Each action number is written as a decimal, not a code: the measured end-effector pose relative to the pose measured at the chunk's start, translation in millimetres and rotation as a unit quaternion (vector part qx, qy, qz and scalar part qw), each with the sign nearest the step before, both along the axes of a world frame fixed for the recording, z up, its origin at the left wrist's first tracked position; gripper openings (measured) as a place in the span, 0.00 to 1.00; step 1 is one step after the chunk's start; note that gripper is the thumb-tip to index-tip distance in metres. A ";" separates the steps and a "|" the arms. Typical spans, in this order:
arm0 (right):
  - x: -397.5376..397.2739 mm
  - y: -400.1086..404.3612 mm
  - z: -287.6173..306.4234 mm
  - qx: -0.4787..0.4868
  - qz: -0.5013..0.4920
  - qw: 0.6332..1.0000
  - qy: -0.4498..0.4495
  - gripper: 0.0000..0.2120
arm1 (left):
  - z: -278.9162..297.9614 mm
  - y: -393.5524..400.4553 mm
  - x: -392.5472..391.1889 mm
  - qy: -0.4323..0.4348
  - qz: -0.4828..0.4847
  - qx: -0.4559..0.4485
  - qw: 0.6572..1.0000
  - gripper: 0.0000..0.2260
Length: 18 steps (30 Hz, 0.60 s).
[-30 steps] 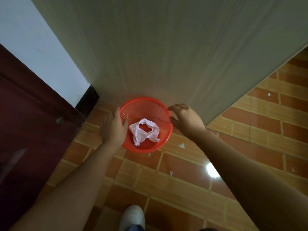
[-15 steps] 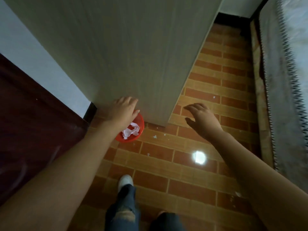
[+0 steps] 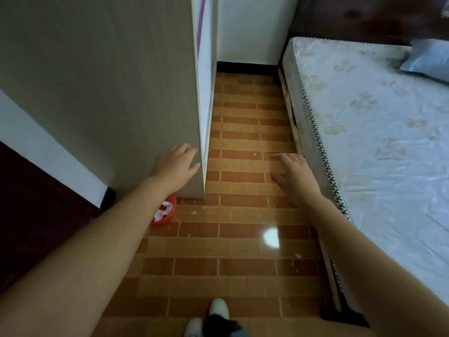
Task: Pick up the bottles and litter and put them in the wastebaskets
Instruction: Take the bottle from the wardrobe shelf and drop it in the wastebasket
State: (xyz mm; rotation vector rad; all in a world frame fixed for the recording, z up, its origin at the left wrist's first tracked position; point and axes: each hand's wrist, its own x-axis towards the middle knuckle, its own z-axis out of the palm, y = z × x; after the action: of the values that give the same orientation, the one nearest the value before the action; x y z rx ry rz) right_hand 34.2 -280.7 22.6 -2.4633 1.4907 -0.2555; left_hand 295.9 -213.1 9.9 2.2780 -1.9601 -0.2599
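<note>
- Since half a second ago, your view has lifted: the red wastebasket [image 3: 167, 214] now sits low and half hidden behind your left forearm, and a bed [image 3: 379, 142] fills the right side.
- Your left hand [image 3: 176, 164] is now up by the corner of the grey cabinet [image 3: 109, 93], fingers [image 3: 192, 152] spread loosely, holding nothing.
- Your right hand [image 3: 295, 176] hovers over the brick-pattern floor [image 3: 243, 251] beside the mattress edge, fingers open and empty.
- That wastebasket stands on the floor against the foot of the cabinet, with crumpled white paper [image 3: 162, 211] inside.
- Small white scraps [image 3: 193, 212] lie scattered on the floor near the basket and further right.
- Your white shoes [image 3: 218, 306] show at the bottom edge.
</note>
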 end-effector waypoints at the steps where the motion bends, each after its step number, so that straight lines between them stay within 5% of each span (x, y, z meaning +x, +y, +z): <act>1: -10.9 4.8 6.8 -0.010 -0.010 1.000 -0.001 0.21 | 5.2 -1.0 -10.3 0.007 -0.009 -0.002 1.000 0.18; 18: -128.3 94.4 55.3 -0.021 -0.122 0.992 0.023 0.19 | 57.4 9.4 -128.9 -0.023 -0.135 -0.080 0.987 0.19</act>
State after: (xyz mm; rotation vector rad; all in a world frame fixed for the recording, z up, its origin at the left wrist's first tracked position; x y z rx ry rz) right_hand -94.1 -186.3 77.9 -2.3312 1.8246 -0.2787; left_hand 167.0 -203.7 67.4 1.9368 -2.2247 -0.0710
